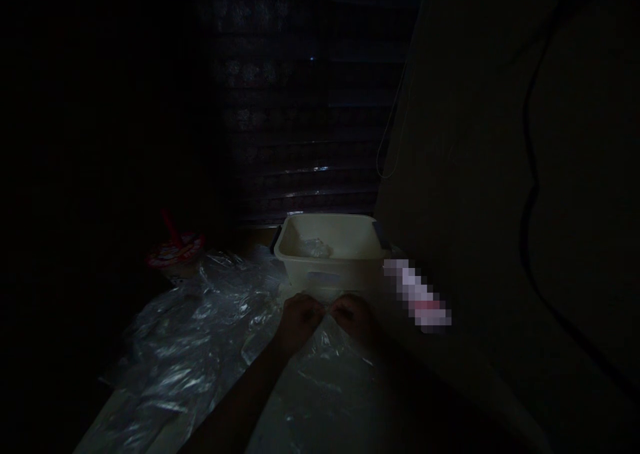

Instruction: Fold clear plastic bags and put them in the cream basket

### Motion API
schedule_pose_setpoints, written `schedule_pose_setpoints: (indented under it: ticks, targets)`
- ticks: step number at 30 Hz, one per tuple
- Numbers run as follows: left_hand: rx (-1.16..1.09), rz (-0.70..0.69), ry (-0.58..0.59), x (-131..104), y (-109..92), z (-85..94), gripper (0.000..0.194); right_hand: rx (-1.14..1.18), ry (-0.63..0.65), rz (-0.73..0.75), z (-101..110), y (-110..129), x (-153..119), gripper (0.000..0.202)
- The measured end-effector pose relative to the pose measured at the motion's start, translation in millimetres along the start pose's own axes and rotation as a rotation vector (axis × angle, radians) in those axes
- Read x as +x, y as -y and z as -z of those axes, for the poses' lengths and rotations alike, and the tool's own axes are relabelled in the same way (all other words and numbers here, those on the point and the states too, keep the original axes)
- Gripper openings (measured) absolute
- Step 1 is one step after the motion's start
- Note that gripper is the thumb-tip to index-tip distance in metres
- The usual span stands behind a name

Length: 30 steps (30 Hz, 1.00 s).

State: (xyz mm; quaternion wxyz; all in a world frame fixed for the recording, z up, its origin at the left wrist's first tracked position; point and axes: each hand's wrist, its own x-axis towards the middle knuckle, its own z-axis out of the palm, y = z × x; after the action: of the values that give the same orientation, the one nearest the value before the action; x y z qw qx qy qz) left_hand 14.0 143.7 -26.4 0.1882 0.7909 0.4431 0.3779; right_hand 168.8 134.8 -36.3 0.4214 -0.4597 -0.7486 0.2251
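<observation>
Both hands meet in the middle of the dim view, just in front of a cream plastic tub (330,272). My left hand (301,317) pinches the edge of a clear plastic bag (327,341) between its fingertips. Close beside it, my right hand (354,314) is closed on the same edge. The bag hangs down toward me over the pale table (280,407). Inside the tub lies a small crumpled piece of clear plastic (316,247). The darkness hides the finer finger details.
A heap of clear plastic bags (195,334) spreads over the table's left side. Behind it stands a drink cup (177,254) with a red straw. A blurred-out pale item (417,294) is right of the tub. Dark blinds (310,107) hang behind; a cable (527,207) runs along the right wall.
</observation>
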Motion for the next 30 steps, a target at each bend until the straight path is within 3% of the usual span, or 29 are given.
schedule_pose_setpoints:
  ticks: [17, 30]
  targets:
    - [-0.069, -0.007, -0.01, -1.2, -1.0, 1.8, 0.014, -0.01, -0.026, -0.019, -0.1, -0.5, 0.4, 0.01]
    - [-0.033, -0.014, 0.018, 0.3, 1.6, -0.5, 0.011, -0.045, 0.039, 0.007, 2.9, 1.1, 1.5, 0.009]
